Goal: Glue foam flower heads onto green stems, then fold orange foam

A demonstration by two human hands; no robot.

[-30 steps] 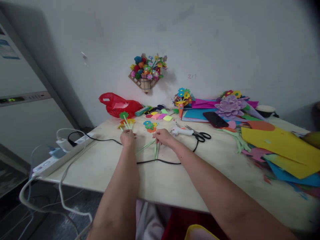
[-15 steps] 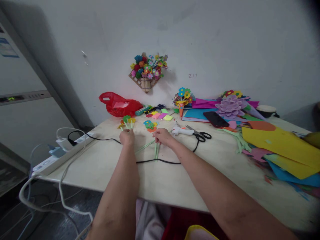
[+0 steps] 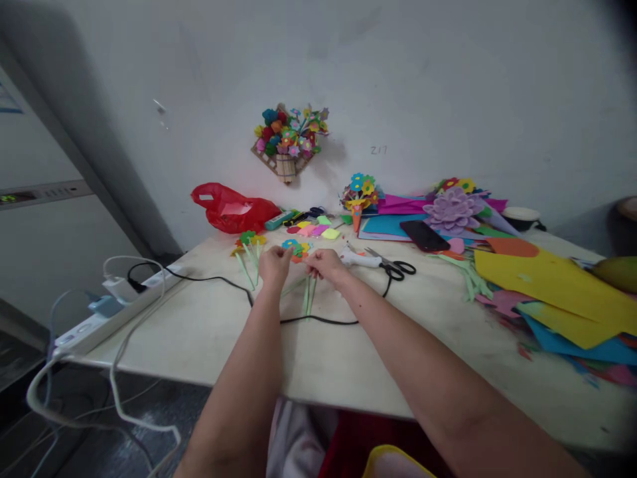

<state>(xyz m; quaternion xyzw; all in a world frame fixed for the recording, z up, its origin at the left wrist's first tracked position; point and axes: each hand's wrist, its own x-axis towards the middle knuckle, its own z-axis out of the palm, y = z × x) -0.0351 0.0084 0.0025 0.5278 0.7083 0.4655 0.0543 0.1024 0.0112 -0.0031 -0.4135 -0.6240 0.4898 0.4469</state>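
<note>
My left hand (image 3: 274, 267) is closed beside the small blue, green and orange foam flowers (image 3: 297, 249); what its fingers hold, if anything, is too small to tell. Just right of it, my right hand (image 3: 323, 263) is pinched, its contents also unclear. Pale green strips (image 3: 308, 297) lie below the right hand. More green strips (image 3: 247, 264) lie left of my left hand, by green and yellow flowers (image 3: 249, 240). A white glue gun (image 3: 361, 259) and black-handled scissors (image 3: 397, 268) lie to the right.
A black cable (image 3: 323, 321) crosses the table below both hands. Power strip (image 3: 122, 311) stands at the left edge. Behind are a red plastic bag (image 3: 233, 209), foam pieces and a flower bunch (image 3: 357, 199). Right: a phone (image 3: 424, 236) and yellow foam sheets (image 3: 552, 282).
My left hand has moved right, away from the green strips at the left, and is now close to my right hand. Those strips lie on the table. The view has shifted slightly.
</note>
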